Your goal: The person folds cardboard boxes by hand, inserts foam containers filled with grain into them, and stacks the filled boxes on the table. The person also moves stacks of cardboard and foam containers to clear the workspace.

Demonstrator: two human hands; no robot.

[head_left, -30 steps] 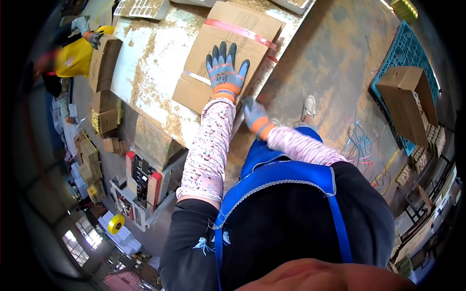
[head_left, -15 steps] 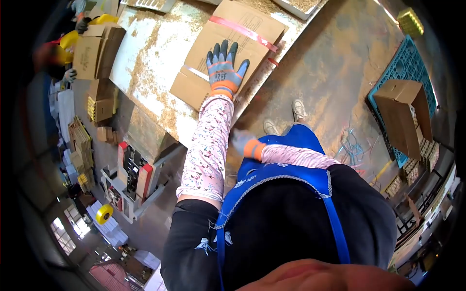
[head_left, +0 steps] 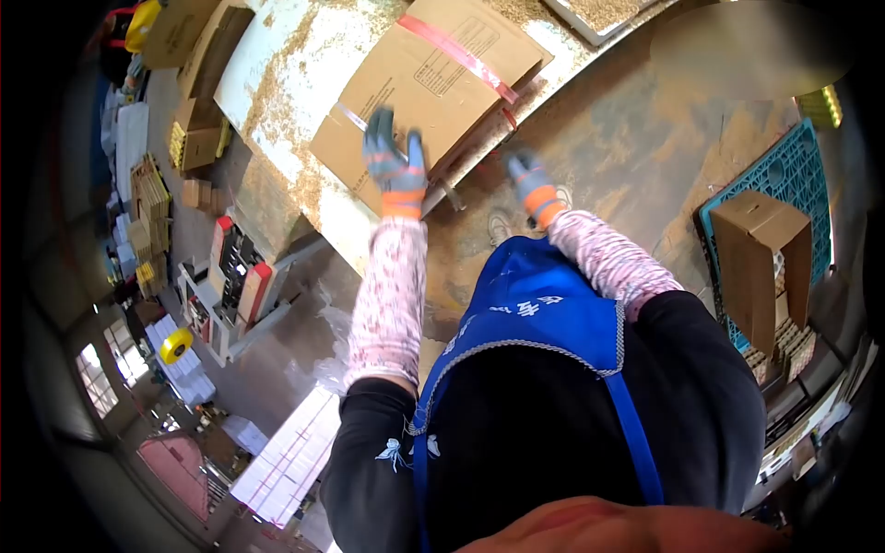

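Flattened brown cardboard boxes [head_left: 406, 83] lie stacked on the table, with a pink strap [head_left: 458, 57] across the top one. My left hand [head_left: 395, 166], in a grey and orange glove, is at the near edge of the cardboard with its fingers apart and nothing in it. Whether it touches the cardboard is hard to tell. My right hand [head_left: 533, 184], gloved the same way, is off the table's edge, to the right of the stack near the strap's loose end. Its fingers are blurred, and what they hold, if anything, cannot be made out.
Sawdust is scattered on the white table [head_left: 277, 101]. A tray of sawdust [head_left: 595, 18] stands at the far edge. An open carton [head_left: 758, 221] rests by a blue pallet [head_left: 784, 175] on the right. Cartons and a metal frame [head_left: 267, 318] are at the left.
My left hand has drawn back from the middle of the cardboard to its near edge. My right hand has moved away from my body, to the right and up beside the table edge.
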